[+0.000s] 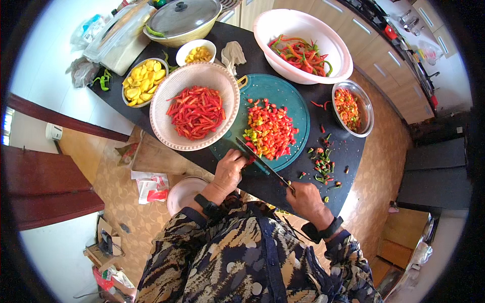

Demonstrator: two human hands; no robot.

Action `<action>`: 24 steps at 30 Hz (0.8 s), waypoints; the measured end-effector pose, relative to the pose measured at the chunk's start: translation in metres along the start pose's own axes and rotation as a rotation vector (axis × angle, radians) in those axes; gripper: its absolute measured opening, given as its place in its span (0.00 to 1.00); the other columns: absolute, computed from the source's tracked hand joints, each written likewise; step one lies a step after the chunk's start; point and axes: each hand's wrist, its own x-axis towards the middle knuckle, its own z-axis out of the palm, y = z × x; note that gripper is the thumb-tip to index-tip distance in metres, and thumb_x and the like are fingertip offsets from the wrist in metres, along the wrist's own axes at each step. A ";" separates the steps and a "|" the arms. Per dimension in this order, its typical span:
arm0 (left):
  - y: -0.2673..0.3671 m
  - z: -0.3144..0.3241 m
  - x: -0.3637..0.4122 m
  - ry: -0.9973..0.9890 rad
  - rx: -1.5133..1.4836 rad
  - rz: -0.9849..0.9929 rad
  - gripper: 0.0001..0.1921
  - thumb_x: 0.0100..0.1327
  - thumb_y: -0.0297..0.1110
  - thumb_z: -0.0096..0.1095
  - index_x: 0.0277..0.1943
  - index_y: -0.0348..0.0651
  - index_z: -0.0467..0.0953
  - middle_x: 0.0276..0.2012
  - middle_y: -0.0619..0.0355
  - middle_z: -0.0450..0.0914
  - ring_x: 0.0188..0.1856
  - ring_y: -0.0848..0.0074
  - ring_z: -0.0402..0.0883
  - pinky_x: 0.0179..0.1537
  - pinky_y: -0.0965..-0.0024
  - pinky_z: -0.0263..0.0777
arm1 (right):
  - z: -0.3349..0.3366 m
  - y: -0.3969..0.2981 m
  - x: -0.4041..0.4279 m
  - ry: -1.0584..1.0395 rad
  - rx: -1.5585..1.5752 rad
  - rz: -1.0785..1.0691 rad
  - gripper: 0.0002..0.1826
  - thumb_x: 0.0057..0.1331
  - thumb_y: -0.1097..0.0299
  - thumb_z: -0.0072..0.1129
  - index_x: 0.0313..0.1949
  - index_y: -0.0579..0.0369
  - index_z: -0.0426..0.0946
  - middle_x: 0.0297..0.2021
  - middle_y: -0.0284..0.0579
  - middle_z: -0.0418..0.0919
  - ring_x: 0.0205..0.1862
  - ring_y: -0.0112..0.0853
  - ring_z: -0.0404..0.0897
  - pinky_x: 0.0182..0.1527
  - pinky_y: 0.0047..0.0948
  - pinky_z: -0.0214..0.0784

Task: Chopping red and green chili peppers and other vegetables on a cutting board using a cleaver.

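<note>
My right hand (308, 200) grips the handle of a kitchen knife (265, 165), whose blade points up and left over the near edge of a round green cutting board (299, 113). Just left of the blade, my left hand (230, 170) has its fingers curled on some red chili, mostly hidden under the fingertips. Beyond the blade lies a heap of chopped red and yellow-green chilies (271, 130) on the board. A ribbed pale basin (159, 125) with red chili pieces (199, 111) overlaps the board's left side.
Sliced yellow pieces fill a bowl (144, 81) at the left; a small white bowl (182, 53) and lidded pot (185, 15) stand behind. A pink-white basin (265, 49) holds whole chilies. At the right are a steel bowl (367, 117) of chopped chili and scattered chili stems (324, 164).
</note>
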 end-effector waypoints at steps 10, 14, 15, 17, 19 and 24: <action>0.008 -0.004 -0.002 -0.042 0.046 -0.030 0.08 0.47 0.17 0.59 0.31 0.36 0.77 0.34 0.52 0.74 0.42 0.57 0.76 0.42 0.59 0.75 | 0.020 0.004 0.009 0.177 0.084 -0.057 0.14 0.63 0.64 0.58 0.22 0.57 0.73 0.18 0.57 0.75 0.24 0.54 0.78 0.27 0.49 0.72; 0.008 0.003 0.001 0.080 -0.039 -0.056 0.07 0.49 0.18 0.61 0.33 0.37 0.79 0.34 0.54 0.76 0.42 0.59 0.76 0.42 0.60 0.75 | 0.006 -0.002 0.003 0.140 0.095 -0.051 0.14 0.64 0.63 0.57 0.23 0.57 0.74 0.18 0.58 0.75 0.24 0.55 0.78 0.28 0.50 0.72; 0.008 0.003 0.003 0.078 -0.042 -0.054 0.07 0.49 0.18 0.61 0.33 0.37 0.79 0.34 0.54 0.76 0.42 0.59 0.76 0.42 0.60 0.75 | 0.006 -0.001 0.001 0.141 0.094 -0.048 0.14 0.64 0.63 0.57 0.23 0.57 0.74 0.18 0.58 0.75 0.24 0.55 0.78 0.28 0.50 0.72; 0.007 0.003 0.006 0.057 -0.026 -0.052 0.08 0.51 0.19 0.62 0.35 0.40 0.80 0.36 0.55 0.78 0.43 0.60 0.77 0.43 0.60 0.75 | 0.008 0.003 -0.001 0.055 0.007 -0.050 0.15 0.65 0.61 0.56 0.24 0.57 0.74 0.18 0.58 0.75 0.24 0.55 0.78 0.29 0.51 0.72; 0.005 0.005 0.007 0.047 -0.027 -0.030 0.09 0.51 0.19 0.62 0.37 0.41 0.81 0.36 0.55 0.78 0.43 0.59 0.77 0.43 0.60 0.75 | 0.013 0.003 0.002 0.037 -0.022 -0.041 0.15 0.65 0.60 0.55 0.25 0.57 0.74 0.19 0.58 0.76 0.25 0.55 0.79 0.29 0.51 0.73; 0.008 0.004 0.006 0.075 -0.060 -0.035 0.12 0.51 0.20 0.61 0.38 0.42 0.83 0.37 0.55 0.78 0.43 0.58 0.77 0.44 0.59 0.75 | 0.024 -0.006 0.013 0.110 0.005 -0.044 0.13 0.64 0.61 0.56 0.25 0.56 0.75 0.21 0.56 0.77 0.26 0.55 0.79 0.31 0.50 0.73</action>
